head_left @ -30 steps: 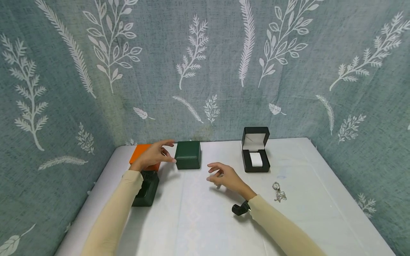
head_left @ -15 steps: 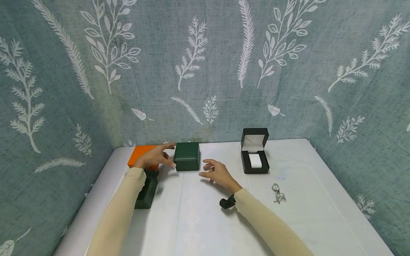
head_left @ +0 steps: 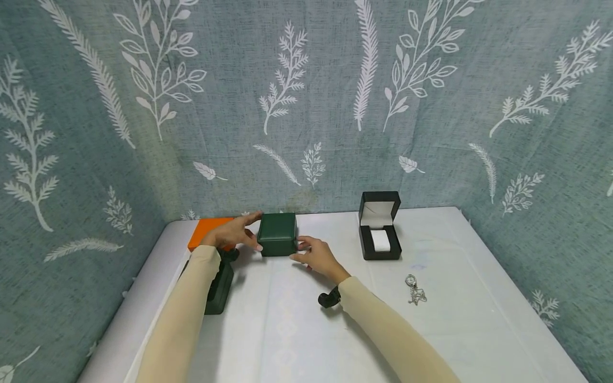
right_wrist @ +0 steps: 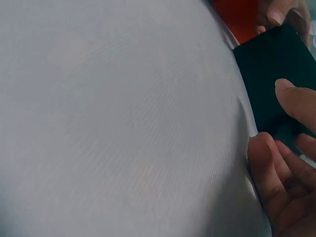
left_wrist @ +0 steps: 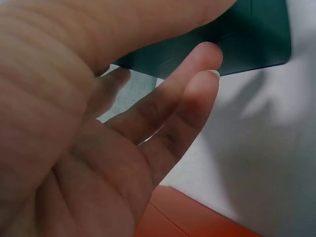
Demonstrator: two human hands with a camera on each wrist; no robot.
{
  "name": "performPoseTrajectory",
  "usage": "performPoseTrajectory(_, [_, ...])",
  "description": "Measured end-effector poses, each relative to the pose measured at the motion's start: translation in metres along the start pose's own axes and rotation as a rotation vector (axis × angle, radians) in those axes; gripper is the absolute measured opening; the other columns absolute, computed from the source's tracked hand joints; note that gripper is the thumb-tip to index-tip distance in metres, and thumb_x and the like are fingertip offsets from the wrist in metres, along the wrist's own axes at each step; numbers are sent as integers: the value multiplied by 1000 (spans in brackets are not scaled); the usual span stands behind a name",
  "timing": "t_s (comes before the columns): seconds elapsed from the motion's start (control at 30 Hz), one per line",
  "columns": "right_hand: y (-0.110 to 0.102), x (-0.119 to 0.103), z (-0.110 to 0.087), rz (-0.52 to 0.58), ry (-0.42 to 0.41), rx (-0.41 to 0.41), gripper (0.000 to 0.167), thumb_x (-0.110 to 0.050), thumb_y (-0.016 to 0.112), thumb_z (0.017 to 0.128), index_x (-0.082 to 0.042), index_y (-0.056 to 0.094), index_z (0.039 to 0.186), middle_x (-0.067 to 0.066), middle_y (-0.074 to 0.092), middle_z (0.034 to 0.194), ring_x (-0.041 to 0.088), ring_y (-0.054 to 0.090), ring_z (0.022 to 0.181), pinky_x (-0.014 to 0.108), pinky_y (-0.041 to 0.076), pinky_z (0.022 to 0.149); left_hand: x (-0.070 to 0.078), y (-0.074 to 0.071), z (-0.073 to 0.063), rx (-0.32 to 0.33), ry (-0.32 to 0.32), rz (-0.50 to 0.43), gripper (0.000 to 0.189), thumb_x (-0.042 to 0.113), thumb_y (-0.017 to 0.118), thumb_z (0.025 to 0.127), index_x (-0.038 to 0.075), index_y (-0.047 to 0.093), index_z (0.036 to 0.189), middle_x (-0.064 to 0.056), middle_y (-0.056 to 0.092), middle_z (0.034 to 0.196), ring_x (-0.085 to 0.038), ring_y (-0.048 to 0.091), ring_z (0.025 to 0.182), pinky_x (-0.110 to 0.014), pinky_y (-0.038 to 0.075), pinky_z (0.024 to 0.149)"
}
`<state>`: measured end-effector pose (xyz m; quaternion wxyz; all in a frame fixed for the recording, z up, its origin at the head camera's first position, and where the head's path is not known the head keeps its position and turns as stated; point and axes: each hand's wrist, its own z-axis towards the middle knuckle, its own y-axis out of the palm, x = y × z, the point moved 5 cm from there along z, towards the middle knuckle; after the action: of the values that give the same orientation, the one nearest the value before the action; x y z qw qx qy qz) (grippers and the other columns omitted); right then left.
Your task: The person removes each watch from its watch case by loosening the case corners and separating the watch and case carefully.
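Box (green, closed) lies between left hand and right hand, fingers parted; front faces the near side, long axis unclear.

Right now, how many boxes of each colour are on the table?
Green: 2, the middle box and the left box, partly hidden by a sleeve
Orange: 1 box
Black: 1, the open box
Total: 4
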<state>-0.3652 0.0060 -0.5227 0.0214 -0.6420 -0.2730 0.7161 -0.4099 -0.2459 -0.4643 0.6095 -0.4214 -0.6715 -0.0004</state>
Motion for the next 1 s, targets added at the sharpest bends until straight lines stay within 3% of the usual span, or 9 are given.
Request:
performPoseTrajectory(0.5, [3, -5, 8, 10, -5, 61, 57, -26, 77, 96, -4, 59, 144, 8, 72, 107, 14, 69, 70, 29, 57, 60, 0, 0, -1, 5, -27, -9, 115, 17, 88, 84, 11, 9, 166, -25, 12, 168, -28, 63, 109, -47, 51, 97])
performPoseTrajectory(0.8, [-5, -5, 2, -13, -50, 44, 58, -32, 76, 96, -8, 58, 146, 5, 75, 86, 18, 67, 63, 31, 55, 58, -2, 1, 0, 10, -12, -45, 116, 17, 90, 82, 13, 11, 167, -22, 20, 167, -28, 66, 100, -40, 53, 91])
performPoseTrajectory(0.9, [-8, -3, -4, -32, -67, 44, 57, -33, 76, 95, -9, 59, 145, 3, 76, 87, 18, 68, 62, 30, 53, 57, 1, 6, -4, 12, -8, -64, 117, 19, 90, 82, 16, 11, 167, -19, 22, 167, -28, 66, 101, -40, 52, 93])
performPoseTrajectory(1.0, [-12, -1, -12, -31, -83, 55, 56, -33, 78, 94, -9, 61, 143, 5, 77, 98, 18, 70, 64, 30, 53, 57, 4, 14, -8, 13, 3, -74, 117, 20, 90, 82, 16, 9, 167, -18, 26, 165, -28, 66, 101, -39, 51, 95])
